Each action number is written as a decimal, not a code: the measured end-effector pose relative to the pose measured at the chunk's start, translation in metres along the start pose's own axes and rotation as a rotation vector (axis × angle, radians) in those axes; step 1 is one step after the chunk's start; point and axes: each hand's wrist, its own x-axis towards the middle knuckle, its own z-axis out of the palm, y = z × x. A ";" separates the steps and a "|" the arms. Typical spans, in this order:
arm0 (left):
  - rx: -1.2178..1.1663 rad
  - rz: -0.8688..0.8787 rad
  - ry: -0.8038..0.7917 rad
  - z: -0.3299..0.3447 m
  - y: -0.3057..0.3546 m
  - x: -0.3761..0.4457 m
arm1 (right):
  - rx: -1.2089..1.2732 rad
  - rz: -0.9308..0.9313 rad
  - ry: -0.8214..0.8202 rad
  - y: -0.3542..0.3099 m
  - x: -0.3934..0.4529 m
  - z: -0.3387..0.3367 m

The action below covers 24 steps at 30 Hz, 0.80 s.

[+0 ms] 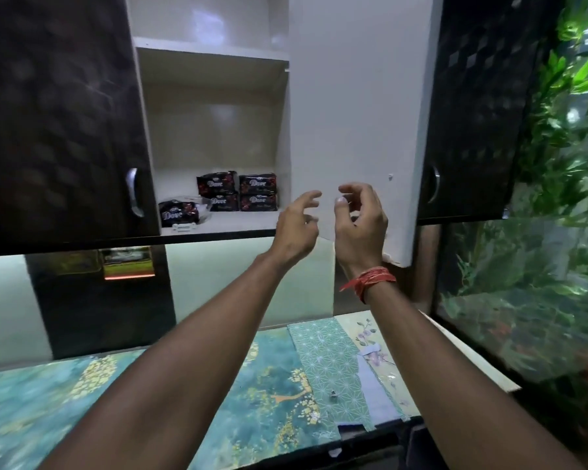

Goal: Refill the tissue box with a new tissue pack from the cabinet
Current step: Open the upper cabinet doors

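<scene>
Several black tissue packs [238, 191] marked "Dove" are stacked on the lower shelf [238, 223] of the wall cabinet, and one more pack [178, 213] lies alone to their left. The white cabinet door [357, 113] stands swung open at the right. My left hand [297, 225] is raised in front of that door's lower edge, fingers spread, holding nothing. Just right of it is my right hand [358, 220], with a red thread at the wrist and its fingers curled and apart, empty. No tissue box is in view.
A shut dark cabinet door [58, 123] with a metal handle [134, 191] is at the left, another dark door [476, 106] at the right. Below lies a counter [82, 395] covered with patterned sheets. An aquarium [530, 283] with green plants fills the right side.
</scene>
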 end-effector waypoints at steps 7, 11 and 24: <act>0.104 -0.101 0.394 -0.135 -0.067 0.011 | 0.132 0.229 -0.293 0.004 -0.019 0.137; 0.194 -0.067 0.597 -0.200 -0.106 0.019 | 0.221 0.314 -0.463 -0.002 -0.029 0.229; 0.306 -0.194 0.604 -0.268 -0.181 0.065 | 0.399 0.593 -0.666 0.009 -0.034 0.407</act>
